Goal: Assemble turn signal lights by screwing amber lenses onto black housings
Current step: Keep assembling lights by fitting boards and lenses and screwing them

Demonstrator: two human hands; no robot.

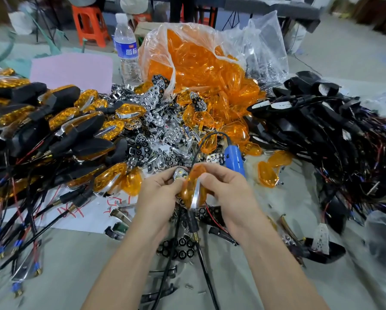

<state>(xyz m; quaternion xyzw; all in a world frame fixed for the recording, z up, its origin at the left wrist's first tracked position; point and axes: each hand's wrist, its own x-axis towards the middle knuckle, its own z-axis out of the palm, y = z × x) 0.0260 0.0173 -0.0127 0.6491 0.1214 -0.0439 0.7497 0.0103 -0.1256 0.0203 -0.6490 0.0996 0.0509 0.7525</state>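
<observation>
We work on a surface covered with grey cloth [75, 253], under soft and even light. Behind it we see a grey floor [344, 48]. At the far left stands an orange plastic stool [90, 25]; further right a second orange stool [142, 17] is partly hidden. A long dark table [277, 8] crosses the top right, with thin black tripod legs [232, 20] near it. The far corners are blurred.

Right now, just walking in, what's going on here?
A person is putting a turn signal together. The left-hand grip holds a chrome LED reflector, and the right-hand grip holds an amber lens against it. A blue electric screwdriver lies just beyond the hands, not in use. Finished lights are heaped at the left, a bag of loose lenses sits behind, and wired black housings pile up at the right.
</observation>
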